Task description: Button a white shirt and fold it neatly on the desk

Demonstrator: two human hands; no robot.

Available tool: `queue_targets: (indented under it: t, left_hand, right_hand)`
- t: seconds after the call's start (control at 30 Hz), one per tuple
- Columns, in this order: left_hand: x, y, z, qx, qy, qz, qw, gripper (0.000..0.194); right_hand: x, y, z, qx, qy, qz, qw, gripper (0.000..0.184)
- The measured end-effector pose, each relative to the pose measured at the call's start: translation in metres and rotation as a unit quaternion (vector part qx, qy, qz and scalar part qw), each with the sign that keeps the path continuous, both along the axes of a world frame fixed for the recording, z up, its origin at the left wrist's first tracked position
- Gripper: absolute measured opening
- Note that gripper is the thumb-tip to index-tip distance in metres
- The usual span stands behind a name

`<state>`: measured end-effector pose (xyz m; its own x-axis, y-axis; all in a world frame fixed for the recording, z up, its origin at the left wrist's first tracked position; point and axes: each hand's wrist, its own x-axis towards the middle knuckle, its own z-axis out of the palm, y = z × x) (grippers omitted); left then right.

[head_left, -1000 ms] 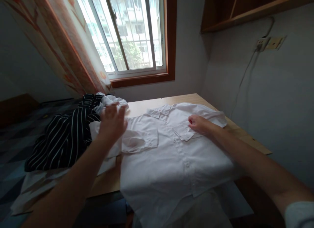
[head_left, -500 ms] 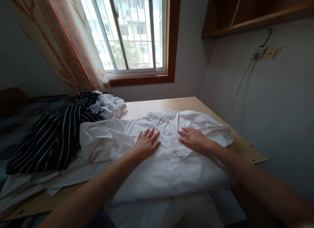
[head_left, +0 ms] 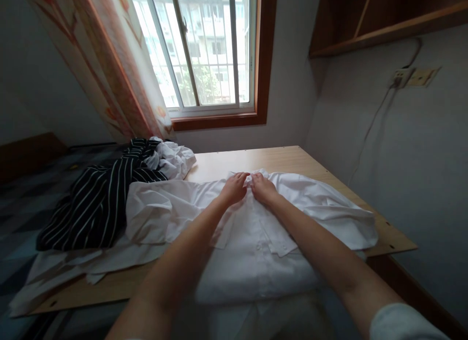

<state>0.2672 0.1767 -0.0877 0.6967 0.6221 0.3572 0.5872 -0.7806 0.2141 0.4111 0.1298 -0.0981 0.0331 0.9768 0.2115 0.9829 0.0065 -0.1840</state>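
Observation:
A white button-up shirt (head_left: 252,271) lies spread front side up on a light wooden board, its sleeves reaching out to both sides and one cuff folded in over the front. Both hands meet at its collar, at the far edge. My left hand (head_left: 236,189) has its fingers curled and pressed on the left part of the collar. Close beside it, my right hand (head_left: 262,188) is closed on the collar's right part. The fingers cover much of the collar.
A black garment with white stripes (head_left: 102,198) and a crumpled white cloth (head_left: 175,159) lie on the left, next to a checked bed cover (head_left: 18,208). The wooden board (head_left: 241,159) ends near the right wall. A cable (head_left: 369,120) hangs from a socket (head_left: 402,77).
Both hands, flat and spread on the shirt's chest before, have moved up and together to the collar, where their fingers have closed. The view has shifted slightly.

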Motion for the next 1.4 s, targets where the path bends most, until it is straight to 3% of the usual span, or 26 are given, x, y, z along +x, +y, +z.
queue_targets:
  t: [0.1,0.2,0.4,0.63,1.2,1.4]
  left_hand:
    - [0.001,0.015,-0.022,-0.055,-0.055,-0.005,0.997,0.046]
    - [-0.006,0.021,-0.033,-0.071,-0.099,0.021,0.992,0.042]
    - [-0.015,0.024,-0.027,-0.124,-0.137,0.016,0.983,0.034]
    - [-0.03,0.007,-0.026,-0.184,-0.172,0.003,0.968,0.024]
    - [-0.028,0.009,-0.029,-0.22,-0.229,-0.065,0.946,0.024]
    - [-0.021,0.018,-0.031,-0.193,-0.196,-0.048,0.96,0.019]
  right_hand:
    - [0.003,0.003,-0.015,0.011,0.006,-0.004,1.0,0.034]
    - [0.01,0.003,-0.02,0.046,0.041,0.016,0.998,0.023]
    - [0.021,0.008,-0.023,0.076,0.207,0.089,0.971,0.016]
    - [0.022,0.008,-0.027,0.075,0.345,0.181,0.918,0.018]
    - [0.023,0.006,-0.028,0.074,0.386,0.161,0.905,0.021]
    - [0.022,0.008,-0.031,0.079,0.381,0.153,0.908,0.02]
